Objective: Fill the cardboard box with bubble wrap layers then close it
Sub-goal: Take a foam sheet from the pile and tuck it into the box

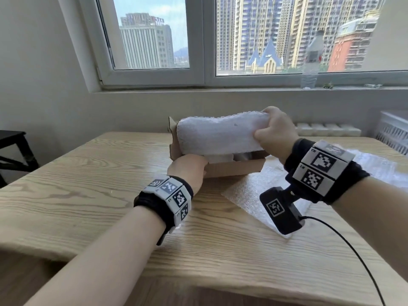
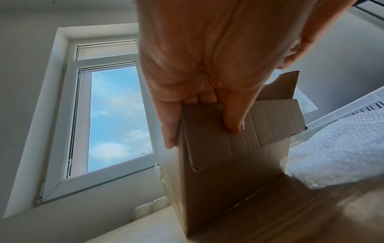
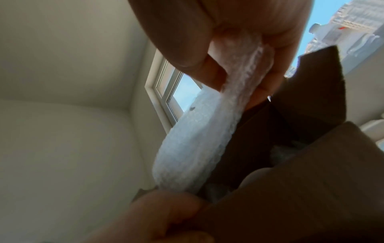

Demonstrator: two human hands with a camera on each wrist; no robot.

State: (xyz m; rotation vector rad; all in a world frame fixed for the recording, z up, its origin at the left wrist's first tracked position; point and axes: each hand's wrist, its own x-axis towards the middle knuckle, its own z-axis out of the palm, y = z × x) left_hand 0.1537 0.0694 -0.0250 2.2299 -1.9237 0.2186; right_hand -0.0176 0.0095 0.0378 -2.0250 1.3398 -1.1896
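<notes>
Above open cardboard box (image 1: pixel 234 170), right hand (image 1: pixel 274 134) grips folded bubble wrap (image 1: pixel 217 135), long axis along box (left-right); left hand (image 1: pixel 188 170) clasps near-left corner.

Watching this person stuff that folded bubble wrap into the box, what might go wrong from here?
The folded bubble wrap looks bulkier than the cardboard box opening, so it may bulge and stop the flaps closing. The right hand grips only one end; the rest could spring open. The left hand holds one corner, so the box might tip.

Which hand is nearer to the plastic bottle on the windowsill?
Right. The right hand grips the folded bubble wrap below the bottle; the left hand holds the cardboard box, farther left.
</notes>
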